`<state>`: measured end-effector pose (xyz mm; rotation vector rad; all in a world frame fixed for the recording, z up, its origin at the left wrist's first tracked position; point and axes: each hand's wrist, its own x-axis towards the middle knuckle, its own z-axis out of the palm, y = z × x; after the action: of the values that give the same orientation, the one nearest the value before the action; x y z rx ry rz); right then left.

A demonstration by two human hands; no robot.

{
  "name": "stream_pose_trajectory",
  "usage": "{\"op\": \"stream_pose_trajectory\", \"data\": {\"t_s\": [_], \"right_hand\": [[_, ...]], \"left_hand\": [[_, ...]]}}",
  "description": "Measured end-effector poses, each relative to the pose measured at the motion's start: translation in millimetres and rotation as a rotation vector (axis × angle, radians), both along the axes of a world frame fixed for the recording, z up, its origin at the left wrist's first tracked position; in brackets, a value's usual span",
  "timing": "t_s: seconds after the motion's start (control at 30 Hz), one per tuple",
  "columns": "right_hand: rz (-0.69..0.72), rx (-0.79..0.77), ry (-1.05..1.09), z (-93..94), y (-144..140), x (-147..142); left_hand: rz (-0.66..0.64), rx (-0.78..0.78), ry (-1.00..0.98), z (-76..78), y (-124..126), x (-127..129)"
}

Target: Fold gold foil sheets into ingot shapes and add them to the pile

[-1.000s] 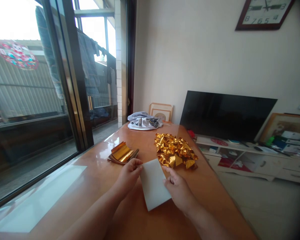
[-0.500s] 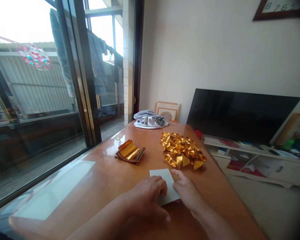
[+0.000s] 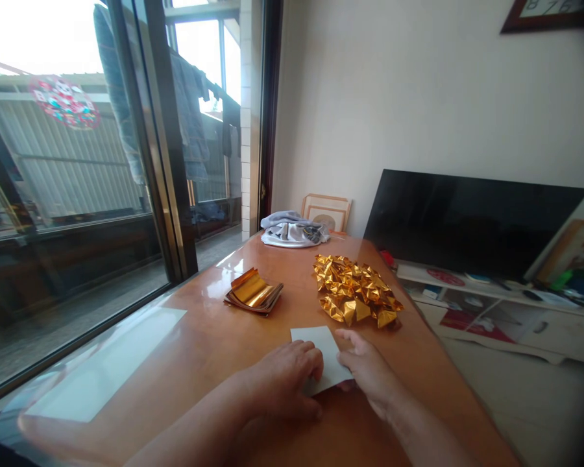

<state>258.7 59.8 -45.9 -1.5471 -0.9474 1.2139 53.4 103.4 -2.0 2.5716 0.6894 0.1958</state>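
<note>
A pale, square sheet of paper (image 3: 331,353) lies on the glossy brown table in front of me, one corner towards me. My left hand (image 3: 292,373) rests on its left part, fingers curled together and pressing it down, the thumb apart on the table side. At the sheet's right edge is my right hand (image 3: 367,366), index finger stretched forward; a fingertip shows beneath the near right corner, so the edge is between its fingers. Beyond the hands lie a pile of folded gold foil pieces (image 3: 355,288) and, to the left, a curled stack of gold foil paper (image 3: 254,292).
The brown table (image 3: 214,353) runs away from me. Grey and white cloth (image 3: 294,230) lies at its far end, near framed pictures (image 3: 327,211). A television (image 3: 472,224) stands on a white cabinet (image 3: 559,327) to the right. Glass sliding doors (image 3: 78,162) line the left.
My left thumb has drawn back slightly towards the palm. The right hand has moved a little to the right at the sheet's edge; the sheet lies almost as before.
</note>
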Motion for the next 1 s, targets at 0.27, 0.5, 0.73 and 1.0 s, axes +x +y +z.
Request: {"op": "stream_pose_trajectory", "data": {"t_s": [0.27, 0.5, 0.73, 1.0], "right_hand": [[0.067, 0.022, -0.049, -4.6, 1, 1], [0.103, 0.185, -0.746, 7.3, -6, 17], [0.341, 0.311, -0.848, 35.6, -21, 16], [0.525, 0.222, -0.836, 33.5, -23, 25]], "left_hand": [[-0.012, 0.017, -0.043, -1.4, 0, 2], [-0.007, -0.001, -0.010, -7.5, 2, 5], [0.045, -0.013, -0.032, -13.6, 8, 4], [0.074, -0.050, -0.031, -17.4, 12, 4]]}}
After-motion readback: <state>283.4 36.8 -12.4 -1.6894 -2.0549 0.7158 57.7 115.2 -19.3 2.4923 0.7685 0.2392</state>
